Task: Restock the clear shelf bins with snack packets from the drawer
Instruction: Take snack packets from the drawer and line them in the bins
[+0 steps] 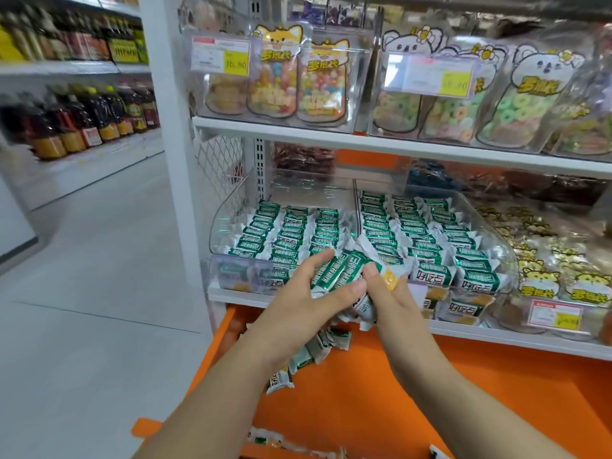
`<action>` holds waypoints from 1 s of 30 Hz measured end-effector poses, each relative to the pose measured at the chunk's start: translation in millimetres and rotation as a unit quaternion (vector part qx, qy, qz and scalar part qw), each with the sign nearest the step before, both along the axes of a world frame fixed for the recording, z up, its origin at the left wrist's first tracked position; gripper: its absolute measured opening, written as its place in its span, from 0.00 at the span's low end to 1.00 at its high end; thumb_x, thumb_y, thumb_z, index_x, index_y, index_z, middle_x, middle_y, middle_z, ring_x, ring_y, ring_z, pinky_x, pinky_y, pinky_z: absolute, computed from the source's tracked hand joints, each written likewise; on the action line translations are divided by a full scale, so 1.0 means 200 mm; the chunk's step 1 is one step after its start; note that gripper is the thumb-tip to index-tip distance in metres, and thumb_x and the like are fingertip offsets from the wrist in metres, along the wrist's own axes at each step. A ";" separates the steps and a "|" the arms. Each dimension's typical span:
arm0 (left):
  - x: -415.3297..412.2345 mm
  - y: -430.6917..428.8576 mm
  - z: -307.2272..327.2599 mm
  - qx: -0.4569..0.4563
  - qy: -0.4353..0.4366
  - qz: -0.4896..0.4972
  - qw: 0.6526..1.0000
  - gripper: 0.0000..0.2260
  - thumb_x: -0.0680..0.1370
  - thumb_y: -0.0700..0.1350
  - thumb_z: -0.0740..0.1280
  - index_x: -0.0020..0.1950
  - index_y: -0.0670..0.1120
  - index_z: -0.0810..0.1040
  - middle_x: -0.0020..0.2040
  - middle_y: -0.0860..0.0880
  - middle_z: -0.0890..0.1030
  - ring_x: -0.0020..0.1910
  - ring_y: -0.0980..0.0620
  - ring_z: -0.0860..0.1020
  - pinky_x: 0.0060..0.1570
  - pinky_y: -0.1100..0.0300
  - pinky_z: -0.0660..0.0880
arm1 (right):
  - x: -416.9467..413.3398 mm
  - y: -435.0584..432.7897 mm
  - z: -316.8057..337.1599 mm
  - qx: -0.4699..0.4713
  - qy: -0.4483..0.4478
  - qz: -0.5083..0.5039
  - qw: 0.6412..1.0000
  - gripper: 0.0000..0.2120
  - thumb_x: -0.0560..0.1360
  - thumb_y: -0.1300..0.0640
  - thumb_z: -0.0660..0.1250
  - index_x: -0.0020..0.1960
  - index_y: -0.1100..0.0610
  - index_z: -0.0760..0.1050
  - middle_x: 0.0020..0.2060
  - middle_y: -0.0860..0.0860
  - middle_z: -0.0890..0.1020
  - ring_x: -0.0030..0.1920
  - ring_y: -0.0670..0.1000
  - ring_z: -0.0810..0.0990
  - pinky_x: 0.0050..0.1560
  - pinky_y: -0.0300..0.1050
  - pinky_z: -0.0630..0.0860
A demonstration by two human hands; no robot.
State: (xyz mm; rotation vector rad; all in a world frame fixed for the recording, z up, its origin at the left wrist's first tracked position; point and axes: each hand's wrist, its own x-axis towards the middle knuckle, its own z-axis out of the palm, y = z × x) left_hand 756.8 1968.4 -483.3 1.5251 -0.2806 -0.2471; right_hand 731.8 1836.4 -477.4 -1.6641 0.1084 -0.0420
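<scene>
My left hand [308, 301] and my right hand [394, 301] together hold a bunch of green-and-white snack packets [344, 276] just in front of the clear shelf bins. The left bin [222, 233] and the right bin [496, 246] hold rows of the same packets standing on edge. Below my arms the orange drawer [381, 385] is pulled out. A few loose packets [311, 356] lie along its left side, and more [281, 445] sit near its front edge.
Above, a white shelf [364, 140] carries clear bins of cartoon-printed candy pouches [291, 84] with price tags. To the right lies a bin of yellow-printed pouches [556, 263]. On the left an aisle floor [92, 276] runs past shelves of dark bottles [82, 117].
</scene>
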 end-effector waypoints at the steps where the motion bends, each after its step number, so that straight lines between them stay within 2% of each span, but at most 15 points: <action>1: -0.01 0.00 0.00 0.016 -0.017 0.009 1.000 0.35 0.61 0.69 0.71 0.66 0.67 0.66 0.60 0.66 0.66 0.63 0.65 0.65 0.64 0.60 0.66 | 0.00 0.02 0.00 0.003 -0.001 -0.004 1.000 0.45 0.66 0.30 0.55 0.78 0.51 0.52 0.75 0.41 0.56 0.73 0.44 0.58 0.72 0.48 0.58; 4: -0.03 0.01 0.02 0.041 -0.041 0.031 0.998 0.30 0.61 0.67 0.68 0.61 0.69 0.65 0.56 0.72 0.66 0.51 0.79 0.64 0.49 0.72 0.65 | 0.01 0.06 -0.03 0.002 0.007 0.003 1.000 0.48 0.64 0.27 0.52 0.78 0.47 0.47 0.78 0.45 0.48 0.77 0.47 0.51 0.76 0.56 0.53; 7: -0.03 0.02 0.03 0.021 -0.047 0.041 0.998 0.21 0.69 0.60 0.69 0.59 0.65 0.67 0.52 0.71 0.71 0.44 0.80 0.71 0.41 0.75 0.70 | 0.03 0.08 -0.04 0.028 0.010 0.001 1.000 0.49 0.63 0.23 0.54 0.78 0.44 0.50 0.77 0.44 0.50 0.77 0.45 0.50 0.76 0.55 0.52; 9: -0.02 0.03 0.03 0.016 -0.056 0.059 0.997 0.17 0.74 0.52 0.70 0.59 0.62 0.69 0.51 0.68 0.73 0.41 0.78 0.74 0.38 0.76 0.72 | 0.05 0.08 -0.05 0.056 0.004 0.028 0.998 0.49 0.60 0.21 0.59 0.75 0.43 0.58 0.76 0.47 0.58 0.76 0.47 0.57 0.75 0.56 0.56; 11: 0.00 0.05 0.04 0.026 -0.065 0.070 0.995 0.15 0.74 0.51 0.70 0.57 0.63 0.71 0.51 0.65 0.75 0.42 0.72 0.77 0.42 0.72 0.74 | 0.08 0.06 -0.05 0.066 -0.017 0.048 0.996 0.35 0.66 0.30 0.66 0.69 0.43 0.68 0.70 0.49 0.69 0.69 0.48 0.70 0.69 0.54 0.66; 13: 0.02 0.08 0.04 0.054 -0.081 0.075 0.992 0.17 0.71 0.55 0.73 0.57 0.64 0.72 0.55 0.60 0.77 0.44 0.64 0.80 0.49 0.61 0.78 | 0.11 0.02 -0.02 0.043 -0.044 0.038 0.997 0.22 0.66 0.45 0.66 0.60 0.39 0.72 0.64 0.47 0.74 0.60 0.48 0.77 0.60 0.50 0.73; 15: 0.04 0.10 0.04 0.100 -0.114 0.085 0.985 0.20 0.69 0.55 0.74 0.58 0.64 0.72 0.57 0.56 0.76 0.46 0.62 0.80 0.48 0.59 0.78 | 0.13 -0.02 0.01 0.007 -0.063 0.068 0.996 0.26 0.63 0.51 0.66 0.59 0.36 0.70 0.62 0.42 0.74 0.60 0.47 0.76 0.61 0.53 0.73; 18: 0.05 0.11 0.04 0.143 -0.152 0.076 0.975 0.20 0.67 0.51 0.75 0.54 0.66 0.72 0.56 0.54 0.75 0.48 0.60 0.79 0.48 0.59 0.79 | 0.15 -0.08 0.05 -0.059 -0.053 0.183 0.980 0.39 0.60 0.55 0.70 0.69 0.40 0.64 0.65 0.45 0.74 0.64 0.47 0.74 0.65 0.54 0.72; 22: 0.06 0.12 0.03 0.176 -0.166 0.029 0.970 0.28 0.63 0.50 0.75 0.57 0.66 0.68 0.57 0.55 0.75 0.51 0.58 0.79 0.49 0.55 0.80 | 0.19 -0.14 0.14 -0.206 -0.027 0.280 0.937 0.45 0.70 0.66 0.72 0.73 0.37 0.52 0.61 0.44 0.76 0.51 0.50 0.82 0.52 0.44 0.78; 24: 0.06 0.13 0.04 0.188 -0.173 0.011 0.967 0.33 0.64 0.48 0.76 0.63 0.64 0.65 0.57 0.58 0.74 0.52 0.60 0.78 0.50 0.57 0.79 | 0.22 -0.16 0.17 -0.255 -0.024 0.290 0.922 0.47 0.70 0.63 0.73 0.74 0.37 0.50 0.62 0.42 0.73 0.47 0.46 0.82 0.47 0.40 0.78; 27: 0.08 0.15 0.05 0.250 -0.200 -0.020 0.947 0.41 0.65 0.49 0.76 0.71 0.66 0.56 0.60 0.61 0.71 0.55 0.61 0.76 0.53 0.58 0.78 | 0.23 -0.16 0.18 -0.347 -0.053 0.290 0.890 0.48 0.67 0.53 0.77 0.74 0.33 0.49 0.68 0.39 0.68 0.62 0.41 0.73 0.58 0.39 0.73; 29: 0.08 0.17 0.07 0.319 -0.230 -0.025 0.919 0.45 0.66 0.52 0.75 0.72 0.67 0.49 0.63 0.62 0.68 0.58 0.61 0.72 0.55 0.56 0.77 | 0.23 -0.14 0.18 -0.366 -0.100 0.286 0.880 0.47 0.66 0.53 0.77 0.74 0.37 0.51 0.65 0.37 0.68 0.59 0.34 0.71 0.55 0.29 0.69; 30: 0.08 0.18 0.09 0.364 -0.258 -0.022 0.894 0.46 0.66 0.53 0.74 0.72 0.67 0.46 0.64 0.62 0.66 0.59 0.60 0.70 0.56 0.56 0.76 | 0.23 -0.13 0.18 -0.374 -0.129 0.280 0.875 0.46 0.65 0.53 0.78 0.73 0.39 0.53 0.61 0.37 0.69 0.56 0.31 0.71 0.52 0.27 0.69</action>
